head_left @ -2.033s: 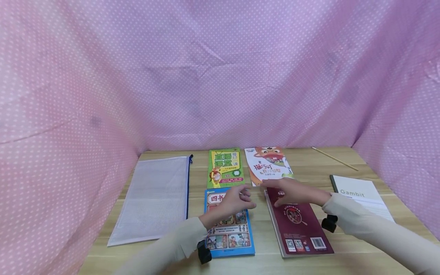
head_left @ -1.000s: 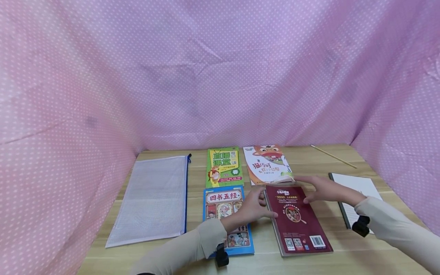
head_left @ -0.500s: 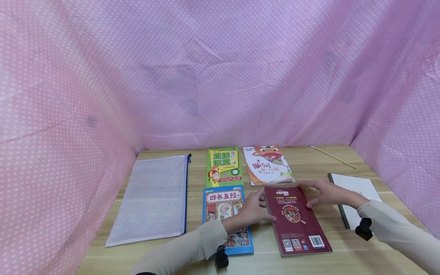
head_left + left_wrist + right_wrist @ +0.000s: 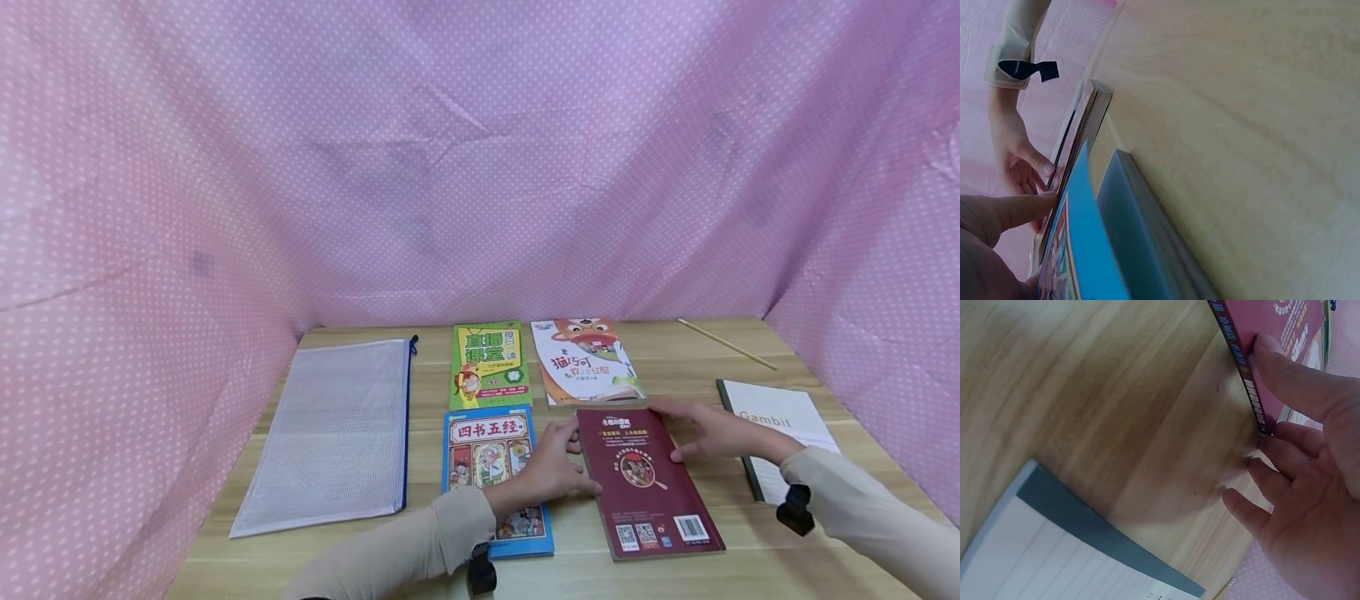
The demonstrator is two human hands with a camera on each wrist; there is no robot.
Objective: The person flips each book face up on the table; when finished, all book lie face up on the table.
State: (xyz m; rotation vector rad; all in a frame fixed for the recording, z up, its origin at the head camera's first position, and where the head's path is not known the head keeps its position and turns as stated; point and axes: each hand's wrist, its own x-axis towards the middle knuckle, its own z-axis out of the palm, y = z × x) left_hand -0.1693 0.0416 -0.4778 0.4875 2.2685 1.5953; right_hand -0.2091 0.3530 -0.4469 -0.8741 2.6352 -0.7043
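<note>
The maroon book (image 4: 648, 492) lies flat on the table, back cover up, between both hands. At its left edge is my left hand (image 4: 551, 467); the thumb touches the edge and the fingers reach the upper left corner. My right hand (image 4: 720, 429) is at the upper right corner. In the right wrist view its thumb (image 4: 1285, 369) rests on the maroon cover, while the other fingers extend beside the spine and corner. Under the left wrist lies a blue comic-style book (image 4: 487, 454), partly hidden by the forearm.
A green book (image 4: 491, 362) and a white book with a fox picture (image 4: 585, 358) lie behind. On the left is a mesh zip bag (image 4: 330, 437). A white Gambit notebook (image 4: 787, 417) lies right, partly under the right forearm, with a thin stick (image 4: 727, 343) beyond it.
My left hand has moved right from over the blue book to the maroon book's left edge. My right hand has shifted right, off the maroon cover to its right edge. Lately both hardly move.
</note>
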